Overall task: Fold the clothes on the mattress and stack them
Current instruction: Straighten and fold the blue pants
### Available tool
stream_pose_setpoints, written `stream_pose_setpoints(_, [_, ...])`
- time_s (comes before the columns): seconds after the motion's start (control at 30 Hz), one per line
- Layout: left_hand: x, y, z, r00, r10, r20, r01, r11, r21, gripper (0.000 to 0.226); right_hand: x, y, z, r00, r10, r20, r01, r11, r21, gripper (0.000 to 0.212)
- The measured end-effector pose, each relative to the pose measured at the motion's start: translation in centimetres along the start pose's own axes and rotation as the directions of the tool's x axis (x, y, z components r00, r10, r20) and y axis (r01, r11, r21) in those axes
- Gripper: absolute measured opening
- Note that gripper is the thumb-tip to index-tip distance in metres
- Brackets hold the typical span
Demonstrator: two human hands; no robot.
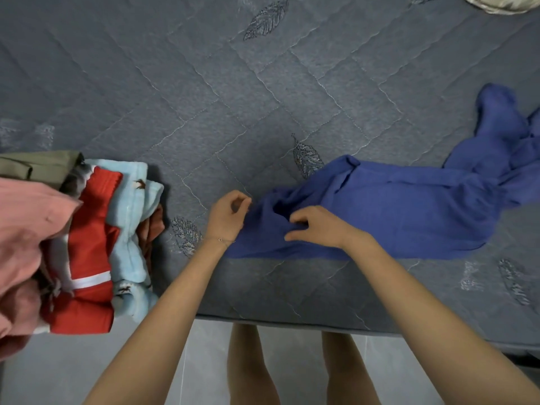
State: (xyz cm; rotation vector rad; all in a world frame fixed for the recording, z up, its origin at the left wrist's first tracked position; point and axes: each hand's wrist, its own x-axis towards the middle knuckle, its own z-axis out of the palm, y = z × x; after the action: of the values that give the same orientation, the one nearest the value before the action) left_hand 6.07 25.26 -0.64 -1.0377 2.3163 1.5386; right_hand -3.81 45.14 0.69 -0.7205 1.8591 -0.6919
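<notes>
A long blue garment (pixel 409 209) lies crumpled across the grey quilted mattress (pixel 233 97), stretching from the middle to the right edge of the view. My left hand (pixel 228 214) pinches the garment's left edge with curled fingers. Just to the right, my right hand (pixel 315 226) grips a fold of the same blue cloth. At the left sits a heap of clothes (pixel 87 244): a pink piece, a red one with a white stripe, a light blue fleece and an olive one.
The mattress's front edge (pixel 292 320) runs just below my hands, with pale floor tiles and my legs beneath it. A cream-coloured cloth (pixel 496 4) shows at the top right corner. Bare quilted mattress fills the far half of the view.
</notes>
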Motion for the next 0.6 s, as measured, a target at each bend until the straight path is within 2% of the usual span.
stream_pose_setpoints(0.07, [0.0,-1.2,0.3,0.999,-0.001,-0.038,0.004,0.998,0.068,0.010,-1.3,1.5,0.3,0.985,0.107,0.134,-0.101,0.994,-0.051,0.048])
stream_pose_setpoints(0.17, [0.3,-2.7,1.1,0.994,0.092,-0.060,-0.072,0.958,0.277,0.014,-2.8,3.6,0.5,0.946,0.243,0.214,-0.215,0.966,-0.144,0.047])
stream_pose_setpoints(0.2, [0.3,-2.9,1.5,0.993,0.107,-0.041,-0.090,0.949,0.302,0.017,-3.2,4.2,0.4,0.934,0.282,0.222,-0.251,0.955,-0.156,0.047])
stream_pose_setpoints(0.27, [0.4,-2.9,2.5,0.998,0.056,0.009,-0.056,0.979,0.198,0.023,-3.4,4.7,0.1,0.921,0.324,0.214,-0.297,0.943,-0.150,0.044])
stream_pose_setpoints(0.3, [0.5,-2.7,3.1,1.000,0.009,0.028,-0.013,0.990,0.139,0.025,-3.2,4.7,0.0,0.933,0.315,0.172,-0.293,0.945,-0.145,0.038])
stream_pose_setpoints(0.37, [1.0,-2.5,4.1,0.998,-0.066,0.023,0.064,0.996,0.069,0.026,-2.1,4.7,-0.1,0.968,0.246,-0.047,-0.251,0.959,-0.134,0.028])
stream_pose_setpoints(0.43, [1.7,-2.3,4.9,0.993,-0.117,0.007,0.117,0.992,0.042,0.028,-0.6,4.5,-0.3,0.939,0.154,-0.307,-0.196,0.974,-0.113,0.027])
stream_pose_setpoints(0.47, [2.0,-2.3,5.3,0.992,-0.129,0.009,0.129,0.990,0.050,0.030,0.3,4.3,-0.5,0.922,0.108,-0.373,-0.159,0.981,-0.109,0.029])
stream_pose_setpoints(0.53, [2.3,-2.5,5.9,0.995,-0.101,0.016,0.098,0.986,0.133,0.026,2.0,3.9,-0.7,0.923,0.048,-0.382,-0.102,0.987,-0.123,0.041])
stream_pose_setpoints(0.6, [2.1,-2.3,5.9,1.000,-0.030,0.006,0.028,0.986,0.164,0.007,3.6,3.4,-0.7,0.946,0.042,-0.322,-0.093,0.985,-0.143,0.050])
